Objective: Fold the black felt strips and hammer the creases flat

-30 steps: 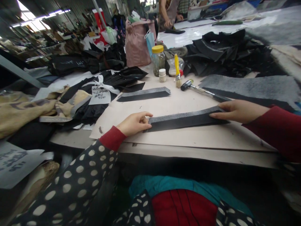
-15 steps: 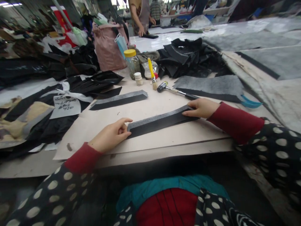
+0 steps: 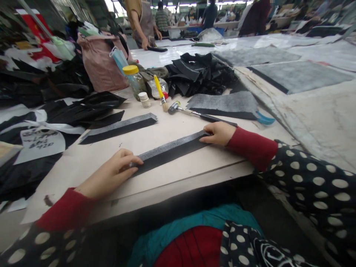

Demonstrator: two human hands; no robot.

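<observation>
Several tools: a yellow-handled brush and a hammer were seen beyond the held strip, the hammer's handle placed just behind the right hand.
Second strip: laid nearby, left of the tools.
Pale board: crossed by the held strip.
Left hand: one end was grasped, thumb and fingers slightly parted.
Right grip: the other end was pinched likewise.

Worktop: pale, a dark smudge toward the left corner.
Strips: 2, black with grey bands; near strip and far strip lie apart.
Tools: hammer, its head just beside the brush.
Containers: yellow-lidded jar, upright; white-capped bottle beside it.
Right rear: grey-and-black panel, blue curved piece at its corner.
</observation>
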